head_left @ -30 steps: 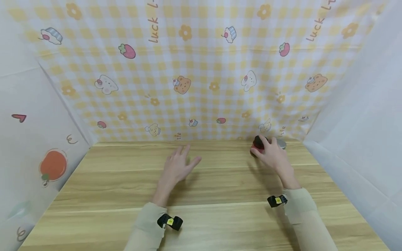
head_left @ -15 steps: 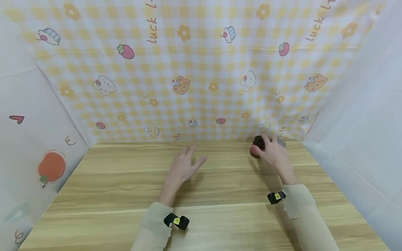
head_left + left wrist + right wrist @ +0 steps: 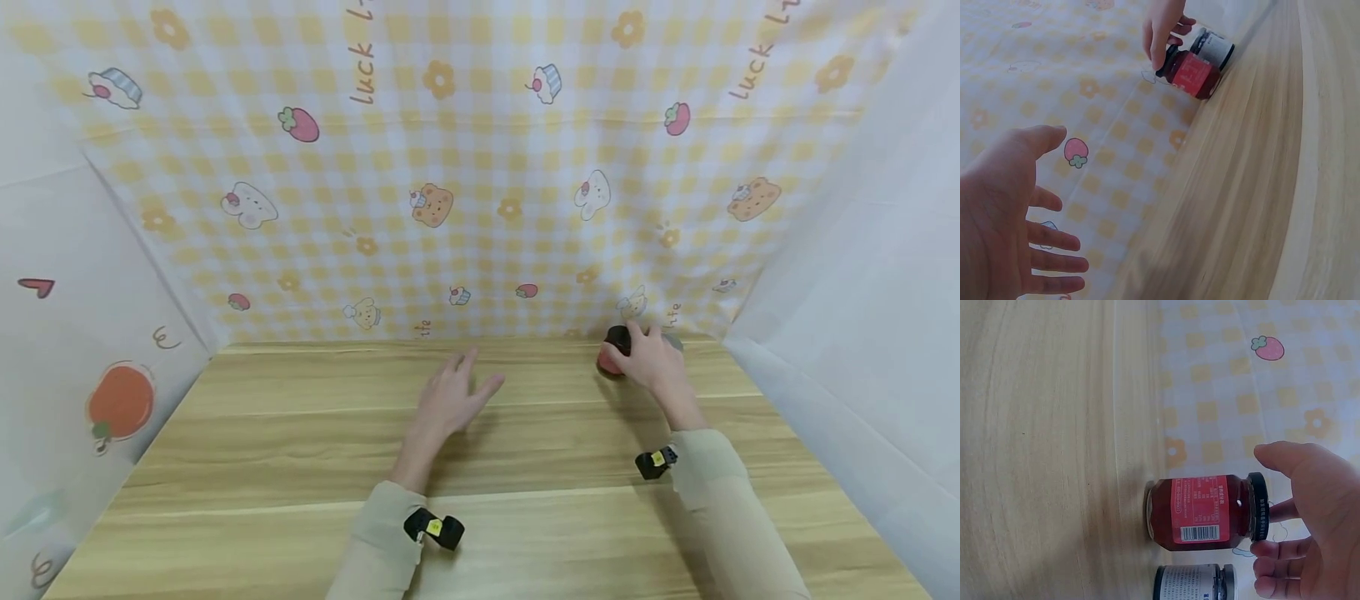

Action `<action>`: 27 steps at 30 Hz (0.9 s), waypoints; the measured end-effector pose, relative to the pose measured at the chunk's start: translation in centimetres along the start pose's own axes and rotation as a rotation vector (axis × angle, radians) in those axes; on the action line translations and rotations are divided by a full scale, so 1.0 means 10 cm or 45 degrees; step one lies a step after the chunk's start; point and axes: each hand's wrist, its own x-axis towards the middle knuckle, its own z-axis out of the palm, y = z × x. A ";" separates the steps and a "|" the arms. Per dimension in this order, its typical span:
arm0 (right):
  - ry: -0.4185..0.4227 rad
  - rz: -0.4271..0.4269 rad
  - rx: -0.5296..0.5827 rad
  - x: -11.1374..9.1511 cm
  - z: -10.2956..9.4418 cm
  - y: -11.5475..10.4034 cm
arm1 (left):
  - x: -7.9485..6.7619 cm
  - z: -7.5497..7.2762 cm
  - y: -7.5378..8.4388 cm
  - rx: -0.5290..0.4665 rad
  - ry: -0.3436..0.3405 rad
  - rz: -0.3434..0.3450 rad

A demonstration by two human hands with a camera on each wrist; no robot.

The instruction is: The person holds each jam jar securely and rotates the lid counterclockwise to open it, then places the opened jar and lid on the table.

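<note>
Two jars stand upright, side by side, on a wooden table (image 3: 300, 450) at the foot of a yellow-checked cloth (image 3: 480, 167). The red-labelled jar (image 3: 1204, 509) is the one by my right hand (image 3: 656, 362): in the head view it lies at nine o'clock from my palm, its long axis vertical, its black lid (image 3: 1259, 506) uppermost. The second jar (image 3: 1188, 584), with a pale label, sits at about three o'clock from the red one, partly hidden behind my hand. In the right wrist view my thumb (image 3: 1282, 456) is apart from the lid on one side, and my loosely bent fingers are on the other; whether a fingertip touches the lid I cannot tell. My left hand (image 3: 447, 402) is much the farther, fingers and thumb spread, holding nothing; from it the red-labelled jar lies between two and three o'clock.
</note>
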 end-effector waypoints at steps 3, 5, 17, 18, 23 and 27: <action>-0.005 0.006 0.011 0.02 0.00 0.01 | 0.02 0.03 0.02 -0.013 -0.007 0.001; -0.012 0.010 0.012 0.03 0.01 0.01 | 0.03 0.05 0.03 -0.018 -0.014 0.000; -0.017 0.051 -0.007 0.12 0.04 0.05 | 0.08 0.15 0.10 -0.058 -0.047 -0.005; -0.014 0.049 -0.009 0.13 0.04 0.05 | 0.09 0.16 0.10 -0.060 -0.047 -0.003; 0.003 0.037 -0.017 0.14 0.05 0.06 | 0.10 0.20 0.11 -0.087 -0.051 0.005; 0.024 0.034 -0.017 0.14 0.05 0.07 | 0.12 0.24 0.14 -0.114 -0.068 -0.003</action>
